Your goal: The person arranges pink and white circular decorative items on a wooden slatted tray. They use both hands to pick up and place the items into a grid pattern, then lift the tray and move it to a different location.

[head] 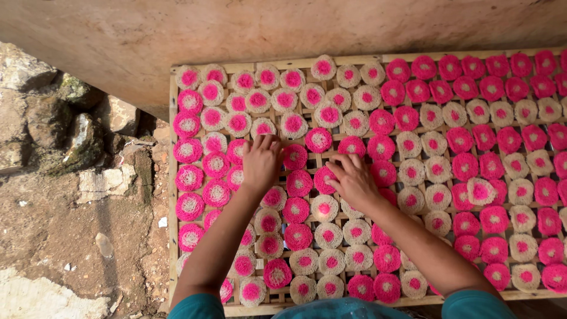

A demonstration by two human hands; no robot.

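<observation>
down on the bamboo rack (173, 177), the left hand (260, 162) lay flat with its fingers spread, its grip resting over a pink noodle disc (295, 156) near the rack's left edge. the right hand (353, 180) sat just beside it toward the middle, fingers curled loosely over another pink disc (323, 179); whether that grip pinched it could not be told. round pink and cream discs (437, 168) covered the rack in rows from edge to edge. beyond the left edge lay bare ground and rocks (65, 124); a plain wall (266, 29) ran along the far edge.
</observation>
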